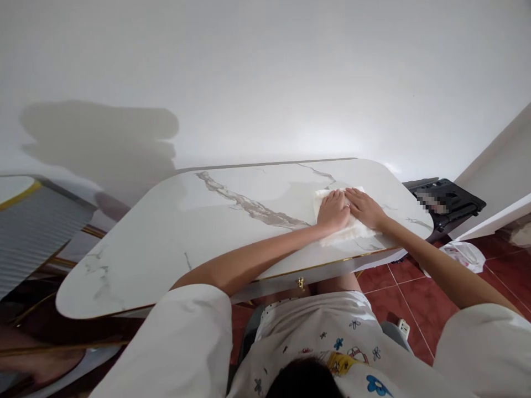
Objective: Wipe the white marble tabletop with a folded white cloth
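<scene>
A white cloth (pixel 338 237) with slightly ragged edges lies spread on the right part of a marble-patterned table top (pixel 166 237). My left hand (pixel 333 212) rests on it, palm down, fingers stretched forward. Close beside it, my right hand (pixel 365 209) also lies flat on the cloth, its fingers pointing left and reaching the left hand's fingers. Both hands cover the middle of the cloth. What lies under the palms is hidden.
A white wall (pixel 265 83) rises behind the table. A small gold knob (pixel 301 283) sits on its front. At right are a black folded object (pixel 456 204) and a white bag (pixel 464 255) on red floor tiles (pixel 409 301). A ribbed grey cabinet (pixel 41 237) stands at left.
</scene>
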`<state>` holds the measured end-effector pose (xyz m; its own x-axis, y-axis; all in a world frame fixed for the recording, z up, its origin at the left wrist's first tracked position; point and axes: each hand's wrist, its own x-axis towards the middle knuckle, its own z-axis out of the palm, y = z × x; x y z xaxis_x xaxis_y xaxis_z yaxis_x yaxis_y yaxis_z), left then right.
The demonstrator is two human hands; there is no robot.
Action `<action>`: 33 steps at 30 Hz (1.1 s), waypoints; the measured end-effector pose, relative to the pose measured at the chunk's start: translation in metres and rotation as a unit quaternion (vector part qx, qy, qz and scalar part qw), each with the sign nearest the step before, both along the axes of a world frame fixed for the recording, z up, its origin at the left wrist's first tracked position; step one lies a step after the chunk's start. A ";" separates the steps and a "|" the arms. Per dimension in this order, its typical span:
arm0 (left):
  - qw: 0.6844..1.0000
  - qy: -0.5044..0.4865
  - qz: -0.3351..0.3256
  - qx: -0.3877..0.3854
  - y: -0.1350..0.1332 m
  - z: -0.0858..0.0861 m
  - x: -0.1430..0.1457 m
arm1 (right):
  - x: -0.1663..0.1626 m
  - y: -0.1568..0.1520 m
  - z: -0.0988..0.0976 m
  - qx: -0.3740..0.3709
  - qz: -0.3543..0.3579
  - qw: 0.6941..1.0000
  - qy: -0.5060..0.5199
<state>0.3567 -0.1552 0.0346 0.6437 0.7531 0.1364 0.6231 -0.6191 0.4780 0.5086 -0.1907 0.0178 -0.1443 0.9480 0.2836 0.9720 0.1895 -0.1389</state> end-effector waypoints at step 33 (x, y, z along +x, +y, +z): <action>0.987 0.005 0.033 0.159 0.204 -0.013 0.004 | -0.018 0.206 0.003 0.003 -0.028 1.000 -0.005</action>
<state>0.3604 0.0486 0.0214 0.5972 0.7131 0.3673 0.6705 -0.6951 0.2593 0.4909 0.0150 0.0209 -0.0935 0.9527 0.2892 0.9824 0.1354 -0.1284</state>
